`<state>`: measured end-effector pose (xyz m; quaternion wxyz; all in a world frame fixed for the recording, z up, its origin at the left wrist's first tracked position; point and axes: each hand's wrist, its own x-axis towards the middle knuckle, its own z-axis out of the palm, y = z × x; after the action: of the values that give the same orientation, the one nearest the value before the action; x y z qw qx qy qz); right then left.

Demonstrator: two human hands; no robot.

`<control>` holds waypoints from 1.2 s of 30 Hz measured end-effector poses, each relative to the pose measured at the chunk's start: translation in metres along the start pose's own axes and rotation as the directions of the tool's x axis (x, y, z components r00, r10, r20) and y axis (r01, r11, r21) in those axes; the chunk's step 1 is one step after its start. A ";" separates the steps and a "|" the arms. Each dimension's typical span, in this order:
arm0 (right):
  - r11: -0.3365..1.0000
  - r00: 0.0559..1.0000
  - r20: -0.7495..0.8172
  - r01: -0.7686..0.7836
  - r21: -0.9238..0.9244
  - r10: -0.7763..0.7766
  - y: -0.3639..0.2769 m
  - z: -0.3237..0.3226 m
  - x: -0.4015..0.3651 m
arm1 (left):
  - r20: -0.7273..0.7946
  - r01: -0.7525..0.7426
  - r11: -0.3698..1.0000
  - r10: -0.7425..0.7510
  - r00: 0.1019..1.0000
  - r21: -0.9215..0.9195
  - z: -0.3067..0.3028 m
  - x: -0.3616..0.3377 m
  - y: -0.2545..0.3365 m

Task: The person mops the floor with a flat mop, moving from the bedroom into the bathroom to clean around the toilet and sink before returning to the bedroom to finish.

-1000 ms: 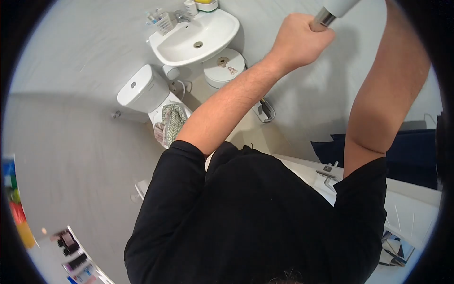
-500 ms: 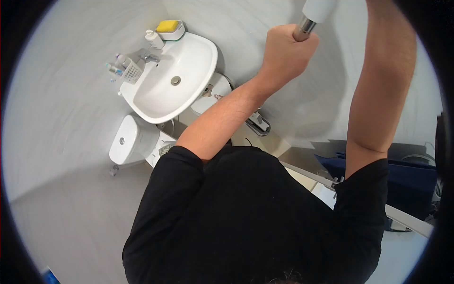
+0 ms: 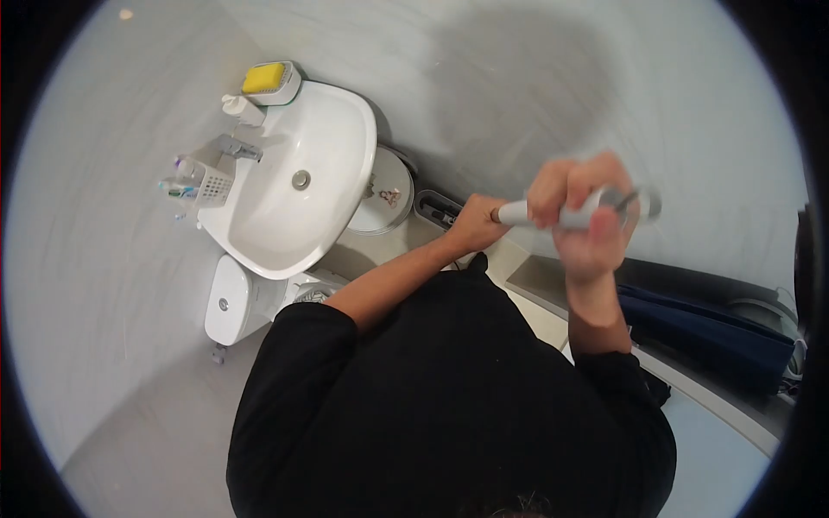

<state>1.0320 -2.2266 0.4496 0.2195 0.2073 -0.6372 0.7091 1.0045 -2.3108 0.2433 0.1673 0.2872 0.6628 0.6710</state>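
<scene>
The sink is glossy ceramic; its faucet is shiny metal. Right of the sink, the handle looks smooth pale plastic with a metal end; the shirt is matt cloth.

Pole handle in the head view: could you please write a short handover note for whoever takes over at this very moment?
Left hand: shut round the pale end of the pole handle.
Right hand: wrapped round it further along; the metal part sticks out past the fingers, blurred.
Things: handle roughly level before the chest, right of the washbasin.
Done: both hands grip it.
Left: it touches no surface and is not yet put down.
</scene>
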 end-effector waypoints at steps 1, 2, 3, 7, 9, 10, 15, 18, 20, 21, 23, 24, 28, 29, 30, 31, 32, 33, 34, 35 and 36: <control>1.000 1.000 -0.030 0.005 -0.002 -0.005 0.007 -0.003 -0.014 | 0.064 -0.003 1.000 0.005 0.998 -0.031 0.002 -0.003 -0.011; 1.000 0.998 -0.060 0.013 -0.008 -0.014 0.010 -0.004 -0.022 | 0.128 -0.007 0.998 0.015 0.992 -0.062 0.006 -0.007 -0.021; 1.000 0.994 -0.109 0.028 0.008 -0.027 0.012 -0.005 -0.023 | 0.141 -0.004 0.998 0.013 0.990 -0.064 0.010 -0.001 -0.022; 0.988 0.963 -0.231 -0.150 -0.035 0.138 -0.012 -0.021 0.013 | 0.198 0.105 0.986 -0.130 0.972 0.132 0.012 0.015 0.001; 0.998 0.984 -0.167 -0.066 0.005 0.065 -0.029 -0.019 0.021 | 0.265 0.056 0.998 -0.047 0.963 -0.027 0.005 0.028 0.025; 0.998 0.993 -0.113 -0.025 0.066 0.032 -0.033 -0.018 0.017 | 0.277 0.068 0.997 -0.058 0.959 -0.025 0.005 0.028 0.019; 0.975 0.957 -0.255 -0.178 -0.131 0.140 0.012 -0.033 0.014 | 0.249 0.176 0.984 -0.177 0.952 0.027 0.010 0.043 -0.009; 0.982 0.970 -0.201 -0.159 -0.105 0.136 -0.014 -0.021 0.021 | 0.273 0.164 0.976 -0.199 0.941 0.146 0.001 0.043 0.008; 0.993 0.981 -0.178 -0.091 -0.074 0.076 -0.019 -0.016 0.018 | 0.323 -0.167 0.973 0.211 0.923 -0.159 -0.001 0.034 0.003; 0.994 0.984 -0.169 -0.080 -0.081 0.065 -0.014 -0.017 0.014 | 0.305 -0.141 0.973 0.191 0.933 -0.181 0.001 0.032 -0.001; 0.985 0.964 -0.244 -0.133 -0.110 0.103 0.009 -0.023 0.004 | 0.345 0.111 0.991 -0.080 0.935 -0.071 0.003 0.036 -0.019; 0.984 0.964 -0.247 -0.132 -0.117 0.100 0.008 -0.027 0.010 | 0.337 0.335 0.941 -0.330 0.882 0.044 0.004 0.045 -0.020; 0.983 0.946 -0.293 -0.165 -0.078 0.136 -0.023 -0.018 0.011 | 0.298 -0.108 0.992 0.086 0.951 0.059 0.005 0.035 0.003; 0.989 0.968 -0.233 -0.115 -0.097 0.090 -0.029 -0.015 0.003 | 0.316 -0.210 0.976 0.219 0.923 -0.062 0.007 0.033 0.005; 0.992 0.982 -0.182 -0.077 -0.103 0.058 -0.028 -0.013 -0.006 | 0.315 -0.214 0.975 0.221 0.923 -0.057 0.011 0.034 -0.005; 0.989 0.966 -0.258 -0.052 -0.137 0.015 -0.011 -0.015 -0.009 | 0.312 -0.065 0.998 0.059 0.948 0.010 0.014 0.031 -0.016; 0.990 0.965 -0.262 -0.049 -0.129 0.014 -0.005 -0.021 -0.007 | 0.295 0.082 0.994 -0.101 0.950 0.077 0.017 0.030 -0.028; 0.985 0.940 -0.335 -0.114 -0.127 0.066 -0.001 -0.027 -0.002 | 0.312 0.135 0.982 -0.172 0.934 0.136 0.017 0.039 -0.030; 0.978 0.910 -0.397 -0.176 -0.115 0.117 0.001 -0.030 0.004 | 0.290 0.132 0.980 -0.170 0.942 0.146 0.016 0.037 -0.024; 0.981 0.892 -0.432 -0.179 -0.071 0.131 -0.009 -0.024 0.004 | 0.335 0.088 0.978 -0.148 0.930 0.187 0.015 0.032 -0.016; 0.992 0.920 -0.373 -0.125 0.007 0.118 -0.021 -0.017 -0.004 | 0.374 0.035 0.974 -0.119 0.920 0.226 0.014 0.032 -0.009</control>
<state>1.0468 -2.2075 0.4626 0.2939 0.0270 -0.6013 0.7425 0.9869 -2.2799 0.2394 0.2885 0.4032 0.6964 0.5190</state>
